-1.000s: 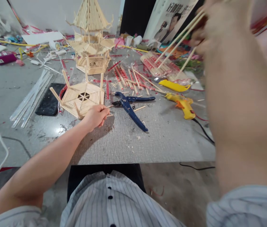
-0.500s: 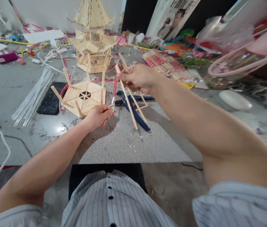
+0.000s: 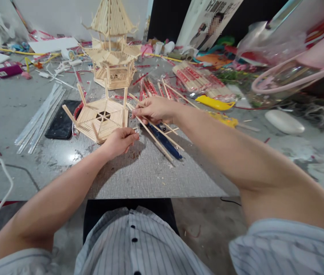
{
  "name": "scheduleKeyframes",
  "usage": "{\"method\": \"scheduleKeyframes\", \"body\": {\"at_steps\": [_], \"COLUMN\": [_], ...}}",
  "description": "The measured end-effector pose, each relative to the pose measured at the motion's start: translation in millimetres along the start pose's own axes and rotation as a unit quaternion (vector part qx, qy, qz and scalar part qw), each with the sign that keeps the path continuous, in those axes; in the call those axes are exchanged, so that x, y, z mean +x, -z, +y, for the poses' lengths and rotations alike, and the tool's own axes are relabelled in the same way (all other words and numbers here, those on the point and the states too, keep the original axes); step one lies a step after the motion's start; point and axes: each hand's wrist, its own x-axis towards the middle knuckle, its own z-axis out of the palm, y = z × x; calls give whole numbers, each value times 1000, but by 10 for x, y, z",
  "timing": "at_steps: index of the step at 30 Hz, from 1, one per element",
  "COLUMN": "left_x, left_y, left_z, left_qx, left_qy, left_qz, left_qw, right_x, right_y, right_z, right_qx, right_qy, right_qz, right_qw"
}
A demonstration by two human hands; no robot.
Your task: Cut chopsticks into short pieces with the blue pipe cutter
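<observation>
My right hand (image 3: pixel 156 110) is closed on a pair of wooden chopsticks (image 3: pixel 158 143) that slant down toward the table's front edge. Just left of it, my left hand (image 3: pixel 122 142) pinches a small clear bit of plastic wrapper (image 3: pixel 137 130). Blue-handled pliers (image 3: pixel 166 142) lie beneath the chopsticks, partly covered by my right hand. Beside my left hand rests a six-sided platform (image 3: pixel 93 120) of wooden sticks with upright posts at its corners. Behind it stands a tiered pagoda model (image 3: pixel 113 57) made of the same sticks.
Clear glue sticks (image 3: pixel 40 118) and a black phone (image 3: pixel 61 120) lie at left. Packs of wrapped chopsticks (image 3: pixel 200 80), a yellow cutter (image 3: pixel 215 102) and a white oval object (image 3: pixel 284 121) are at right. Wrapper scraps and clutter line the back.
My right hand has come down and to the left with the chopsticks, closer to the table. The long red-marked wrapper no longer stretches up from my left hand, which has barely moved.
</observation>
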Motion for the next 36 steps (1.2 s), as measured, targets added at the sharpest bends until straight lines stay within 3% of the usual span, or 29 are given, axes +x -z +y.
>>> {"method": "scheduleKeyframes", "body": {"at_steps": [5,19,23,27,30,33,36], "left_x": [5,7,7,4,-7,-20,-27], "left_y": [7,10,0,-4,3,14,18], "left_z": [-35,-52,-55,-57,-47,-37,-31], "left_qx": [4,54,37,48,53,43,38], "left_qy": [-15,-40,-24,-17,-16,-20,-24], "left_qz": [-1,-5,13,20,15,11,10], "left_qw": [1000,998,999,998,998,999,999], "right_x": [0,50,98,292,496,662,731], "right_y": [-7,-84,35,354,569,668,659], "right_z": [11,46,-11,-74,-68,-15,40], "right_qx": [-44,-142,-171,-166,-187,-255,-300], "right_qy": [-29,-10,11,39,1,-32,-13], "right_qz": [-22,-43,55,229,306,372,385], "right_qw": [998,989,984,958,934,892,873]}}
